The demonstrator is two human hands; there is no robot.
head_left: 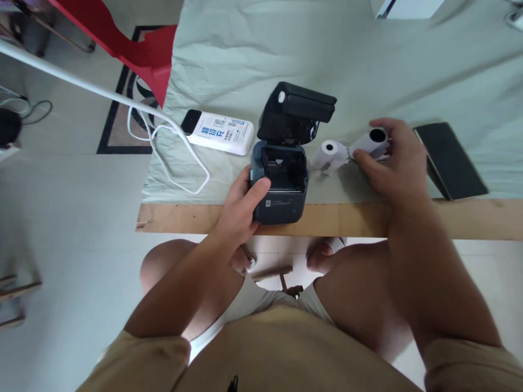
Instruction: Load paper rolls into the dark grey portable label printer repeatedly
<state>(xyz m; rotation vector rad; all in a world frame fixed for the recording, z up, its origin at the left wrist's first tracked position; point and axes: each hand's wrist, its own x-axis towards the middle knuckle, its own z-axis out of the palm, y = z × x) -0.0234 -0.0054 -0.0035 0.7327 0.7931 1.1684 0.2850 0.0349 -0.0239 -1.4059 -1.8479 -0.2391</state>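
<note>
A dark label printer (281,207) stands at the table's front edge with its lid (300,109) raised and its inner bay showing. Around its left side wraps my left hand (245,204), the thumb on the top rim. My right hand (396,158) grips a white paper roll (372,142) with a wide dark core, between thumb and fingers. Just left of that, a second paper roll (328,157) with a smaller core rests on the cloth between the printer and my right hand.
Left of the printer lies a white power bank (224,132) beside a looped white cable (202,185). A dark notebook (453,160) is right of my right hand. A white box (411,8) sits at the far edge of view. A red chair (151,60) stands left of the table.
</note>
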